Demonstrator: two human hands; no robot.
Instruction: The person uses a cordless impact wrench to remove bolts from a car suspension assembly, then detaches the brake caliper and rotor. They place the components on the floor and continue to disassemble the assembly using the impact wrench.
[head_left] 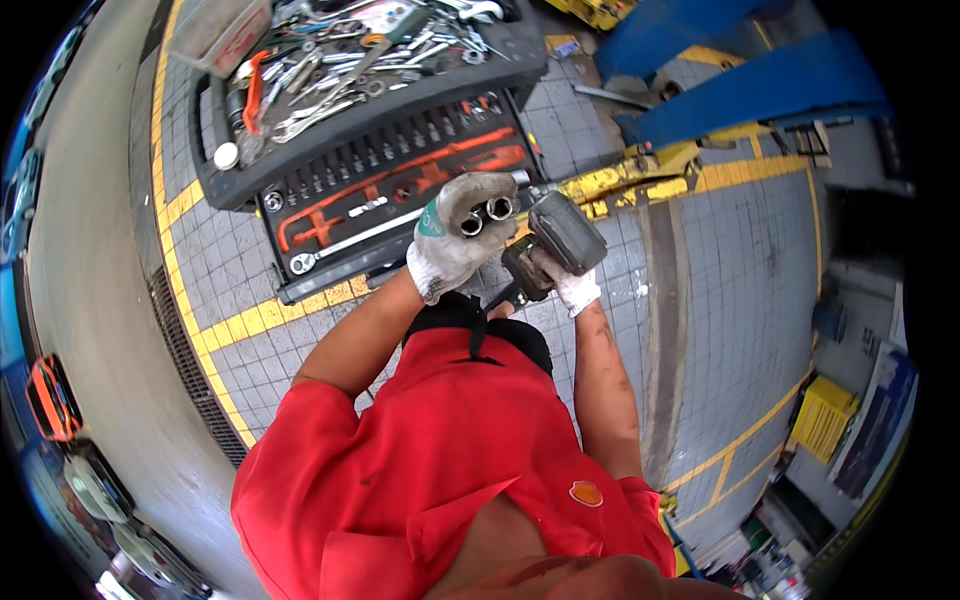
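Note:
My left hand (450,252), in a grey-white work glove, is closed round two metal sockets (498,208), whose round open ends face up. Close beside it on the right, my gloved right hand (572,284) grips a dark cordless impact wrench (568,232) by its handle. The wrench's bulky body hides most of those fingers. Just beyond my left hand is an open tool drawer (290,292). In its fitted insert lie a long chrome ratchet (345,246), a row of sockets (372,155) and orange-red tool holders or slots (400,172).
Above the drawer, the cart's black top tray (222,185) holds many loose wrenches (330,100), an orange-handled tool (254,92) and a clear plastic bin (220,35). Yellow lift arms (640,180) and blue lift posts (750,95) stand at the far right. A floor grate (190,360) runs along the left.

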